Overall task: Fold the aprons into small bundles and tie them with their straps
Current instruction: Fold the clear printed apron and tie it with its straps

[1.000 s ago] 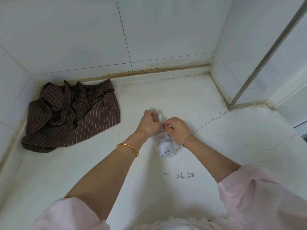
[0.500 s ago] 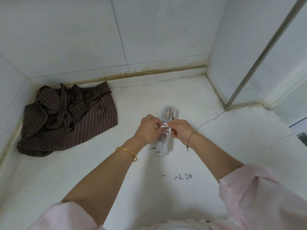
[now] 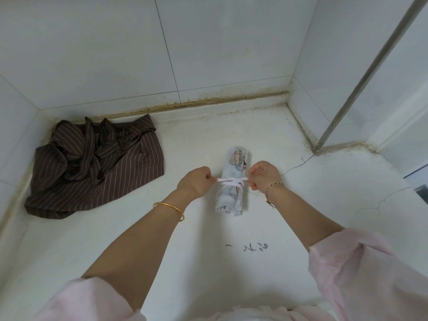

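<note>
Head view, looking down into a tiled corner. White worktop [image 3: 208,269] was bounded by tiled wall [image 3: 115,54] along the top and far left of the frame, with a stained, yellowed seam at the joint. A grey metal post [image 3: 361,84] rose at upper right. Bare matte surface lay open across the lower centre and right of the frame, marked by a hairline crack [image 3: 298,164] at right and small dark pen marks [image 3: 252,247] below centre.

White apron bundle [image 3: 229,200], a soft roll with cartoon print, lay at centre frame, long axis running up-down. A thin flat white strap [image 3: 229,180] was wound round its middle and drawn taut sideways. Left grip [image 3: 195,181] was clamped on the strap's left end, just left of the bundle. Right grip [image 3: 264,176] was clamped on the right end, just right of it.

Brown pinstriped apron [image 3: 97,167] sat crumpled at left against the wall, well apart from the bundle. Gold bangle [image 3: 170,208] on left wrist, braided cord [image 3: 273,185] on right.
</note>
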Demonstrator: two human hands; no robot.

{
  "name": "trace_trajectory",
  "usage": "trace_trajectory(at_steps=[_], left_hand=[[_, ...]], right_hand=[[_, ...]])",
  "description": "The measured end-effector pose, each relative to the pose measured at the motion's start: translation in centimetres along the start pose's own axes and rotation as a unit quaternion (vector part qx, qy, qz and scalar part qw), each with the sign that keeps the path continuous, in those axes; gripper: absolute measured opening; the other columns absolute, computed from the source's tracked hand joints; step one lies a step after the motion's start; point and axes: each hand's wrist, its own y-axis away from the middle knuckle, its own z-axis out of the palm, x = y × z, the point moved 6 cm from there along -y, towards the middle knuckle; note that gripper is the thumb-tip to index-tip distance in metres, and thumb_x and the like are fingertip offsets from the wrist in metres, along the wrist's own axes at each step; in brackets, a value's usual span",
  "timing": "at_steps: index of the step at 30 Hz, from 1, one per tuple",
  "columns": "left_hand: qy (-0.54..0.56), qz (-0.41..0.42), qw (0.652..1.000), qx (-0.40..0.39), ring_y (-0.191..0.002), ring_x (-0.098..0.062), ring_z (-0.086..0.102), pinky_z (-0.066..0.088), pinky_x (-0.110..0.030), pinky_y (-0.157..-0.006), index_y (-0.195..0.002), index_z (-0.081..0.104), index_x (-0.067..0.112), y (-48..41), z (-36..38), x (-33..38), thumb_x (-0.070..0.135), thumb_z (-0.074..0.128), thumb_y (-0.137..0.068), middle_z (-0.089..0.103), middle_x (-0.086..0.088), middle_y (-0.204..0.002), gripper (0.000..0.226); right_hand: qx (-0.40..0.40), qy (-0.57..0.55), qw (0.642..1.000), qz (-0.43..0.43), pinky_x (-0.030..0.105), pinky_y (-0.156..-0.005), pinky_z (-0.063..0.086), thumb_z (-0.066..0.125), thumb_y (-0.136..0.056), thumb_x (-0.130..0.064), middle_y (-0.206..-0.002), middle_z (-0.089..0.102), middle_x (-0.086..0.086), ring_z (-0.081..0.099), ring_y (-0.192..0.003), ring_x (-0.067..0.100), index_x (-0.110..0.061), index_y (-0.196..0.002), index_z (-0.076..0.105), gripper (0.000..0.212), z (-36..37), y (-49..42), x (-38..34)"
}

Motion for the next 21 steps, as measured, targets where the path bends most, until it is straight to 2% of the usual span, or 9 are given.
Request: trace_trajectory(at_steps=[2,4,7,10,12,14,16,19,21], left_hand=[[0.008,-0.016,1.000,-0.016,-0.076,-0.022,0.047,0.036,-0.028,-0.067,-0.077,0.046,0.016,-0.1,0.3,0.0,0.028,0.047,-0.095,0.052,-0.002,-0.082,0.022],[0.111,-0.032,0.993,-0.021,-0.068,-0.020,0.042,0.034,-0.027,-0.063,-0.069,0.044,0.015,0.0,0.4,0.5,0.022,0.053,-0.090,0.047,-0.003,-0.073,0.025],[0.322,-0.001,0.946,-0.021,-0.069,-0.019,0.045,0.038,-0.028,-0.066,-0.067,0.048,0.009,0.5,0.2,2.3,0.013,0.061,-0.086,0.049,-0.008,-0.074,0.023],[0.386,0.038,0.921,-0.030,-0.074,-0.010,0.059,0.048,-0.018,-0.071,-0.060,0.055,0.013,1.3,0.3,4.4,0.014,0.063,-0.088,0.066,-0.005,-0.082,0.029],[0.381,0.037,0.923,-0.034,-0.073,-0.013,0.060,0.049,-0.023,-0.074,-0.062,0.059,0.014,1.1,0.6,4.7,0.011,0.060,-0.088,0.066,-0.005,-0.078,0.026],[0.336,0.037,0.940,-0.046,-0.068,-0.011,0.055,0.046,-0.018,-0.068,-0.071,0.060,0.010,0.8,1.0,4.5,0.007,0.059,-0.086,0.060,-0.004,-0.074,0.015],[0.275,0.039,0.959,-0.055,-0.069,-0.007,0.052,0.044,-0.013,-0.065,-0.084,0.061,0.010,0.4,1.6,3.9,0.007,0.061,-0.085,0.056,0.001,-0.076,0.004],[0.189,0.061,0.978,-0.056,-0.076,-0.009,0.051,0.043,-0.018,-0.073,-0.097,0.064,0.009,0.1,2.3,3.6,0.007,0.065,-0.082,0.054,0.006,-0.082,0.015],[0.137,0.076,0.986,-0.056,-0.077,-0.014,0.052,0.042,-0.024,-0.073,-0.093,0.063,0.010,0.1,2.6,4.0,0.009,0.066,-0.081,0.056,0.002,-0.081,0.012]], right_hand=[[0.037,0.074,0.996,-0.023,0.031,-0.059,0.049,0.046,-0.083,0.007,-0.082,0.058,0.012,0.054,-0.064,0.025,-0.020,-0.067,0.048,0.032,-0.3,-0.2,0.2],[0.041,0.122,0.991,-0.041,0.033,-0.067,0.049,0.046,-0.084,0.004,-0.085,0.058,0.009,0.055,-0.072,0.025,-0.023,-0.067,0.048,0.032,0.0,-0.1,0.4],[0.008,0.158,0.985,-0.061,0.027,-0.069,0.046,0.050,-0.087,0.001,-0.084,0.058,0.004,0.054,-0.075,0.022,-0.018,-0.075,0.053,0.023,0.6,0.2,0.6],[-0.026,0.156,0.985,-0.069,0.017,-0.057,0.041,0.055,-0.088,-0.005,-0.082,0.058,0.001,0.052,-0.069,0.016,-0.019,-0.077,0.057,0.017,1.3,0.7,0.8],[-0.045,0.148,0.985,-0.073,0.014,-0.057,0.038,0.056,-0.086,-0.005,-0.085,0.058,-0.002,0.052,-0.073,0.015,-0.017,-0.084,0.060,0.013,1.7,0.9,1.0],[-0.061,0.141,0.985,-0.073,0.015,-0.057,0.040,0.056,-0.085,-0.003,-0.084,0.057,-0.005,0.054,-0.071,0.014,-0.017,-0.087,0.060,0.015,1.7,1.3,1.0],[-0.058,0.125,0.987,-0.083,0.017,-0.056,0.041,0.059,-0.084,-0.002,-0.082,0.056,-0.005,0.052,-0.062,0.009,-0.019,-0.082,0.060,0.017,1.3,1.6,0.5],[-0.053,0.101,0.987,-0.116,0.021,-0.061,0.043,0.062,-0.083,-0.004,-0.081,0.058,-0.006,0.051,-0.063,0.005,-0.023,-0.075,0.059,0.021,1.0,2.1,-1.2],[-0.074,0.098,0.983,-0.138,0.019,-0.062,0.043,0.062,-0.083,-0.003,-0.079,0.059,-0.006,0.051,-0.063,0.003,-0.024,-0.075,0.059,0.022,1.4,2.5,-2.3]])
